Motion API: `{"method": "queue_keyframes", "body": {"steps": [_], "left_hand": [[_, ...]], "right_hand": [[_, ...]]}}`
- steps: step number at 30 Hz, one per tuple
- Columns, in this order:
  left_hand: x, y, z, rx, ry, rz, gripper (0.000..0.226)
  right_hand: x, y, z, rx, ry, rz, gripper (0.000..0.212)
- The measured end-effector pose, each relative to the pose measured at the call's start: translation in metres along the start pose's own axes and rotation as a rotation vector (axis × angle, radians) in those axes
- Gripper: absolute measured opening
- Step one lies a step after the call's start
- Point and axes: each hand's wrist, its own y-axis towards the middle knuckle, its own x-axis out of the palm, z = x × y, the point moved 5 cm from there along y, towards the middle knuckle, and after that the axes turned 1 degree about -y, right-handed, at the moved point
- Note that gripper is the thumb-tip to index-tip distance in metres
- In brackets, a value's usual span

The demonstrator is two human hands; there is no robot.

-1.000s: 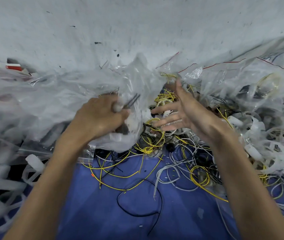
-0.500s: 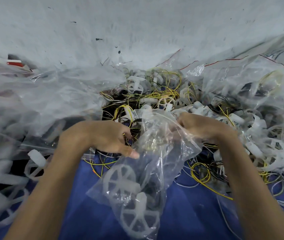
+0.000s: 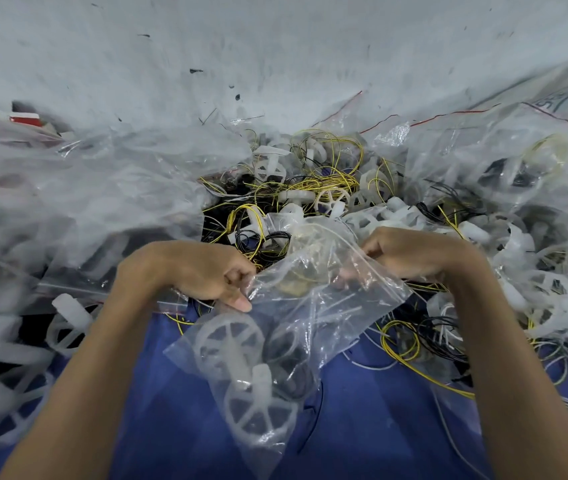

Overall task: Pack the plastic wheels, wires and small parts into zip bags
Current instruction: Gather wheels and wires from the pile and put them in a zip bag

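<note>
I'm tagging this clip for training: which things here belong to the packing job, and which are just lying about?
Job: zip bag, gripped by left hand and right hand; wheels inside it; loose wheels; yellow wires.
Lying about: red-and-white object at far left; blue cloth.

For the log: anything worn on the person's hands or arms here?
Nothing that shows. The left hand and right hand are ungloved, no rings showing; the left forearm and right forearm are bare to the frame edge, no sleeves, watch or bands.
</note>
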Motion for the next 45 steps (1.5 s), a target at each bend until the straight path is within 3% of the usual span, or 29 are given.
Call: {"method": "queue_keyframes", "body": {"steps": [3,7,15,17,19,21,23,27,32,34,36,38,42,45], "left_hand": [[-0.003,0.000,-0.004,0.010,0.012,0.036,0.016],[-0.003,0.000,-0.003,0.009,0.025,0.041,0.015],[-0.008,-0.001,-0.009,-0.006,0.038,0.080,0.016],[-0.014,-0.002,0.000,0.084,-0.051,0.204,0.029],[-0.024,-0.007,0.022,0.261,-0.164,0.431,0.038],[-0.027,-0.009,0.043,0.409,-0.115,0.585,0.036],[-0.020,-0.006,0.053,0.421,-0.013,0.563,0.041],[-0.017,-0.005,0.047,0.276,0.029,0.513,0.071],[-0.032,-0.023,0.050,0.399,0.019,0.646,0.043],[-0.039,-0.033,0.054,0.495,0.004,0.759,0.043],[-0.042,-0.041,0.057,0.533,0.002,0.815,0.042],[-0.044,-0.046,0.054,0.492,-0.023,0.773,0.043],[-0.046,-0.050,0.031,0.249,-0.031,0.677,0.052],[-0.053,-0.053,0.012,0.125,-0.030,0.679,0.067]], "right_hand": [[0.006,0.003,-0.002,0.012,-0.011,-0.069,0.044],[0.012,0.008,-0.008,-0.068,-0.114,-0.125,0.007],[0.013,0.012,-0.015,-0.174,-0.034,-0.084,0.011],[0.013,0.016,-0.017,-0.181,-0.038,-0.066,0.011],[0.013,0.019,-0.019,-0.168,-0.012,-0.036,0.011],[0.014,0.020,-0.025,-0.195,-0.008,0.000,0.005],[0.016,0.020,-0.033,-0.245,-0.009,0.023,0.005],[0.013,0.017,-0.037,-0.246,0.098,0.060,0.010],[0.003,0.014,-0.037,-0.236,0.130,0.180,0.015],[-0.001,0.012,-0.037,-0.252,0.180,0.235,0.031],[-0.009,0.009,-0.034,-0.252,0.247,0.320,0.034],[-0.020,0.002,-0.026,-0.247,0.302,0.429,0.022],[-0.039,-0.008,-0.003,-0.219,0.327,0.638,0.012],[-0.043,-0.008,0.007,-0.207,0.306,0.703,0.004]]}}
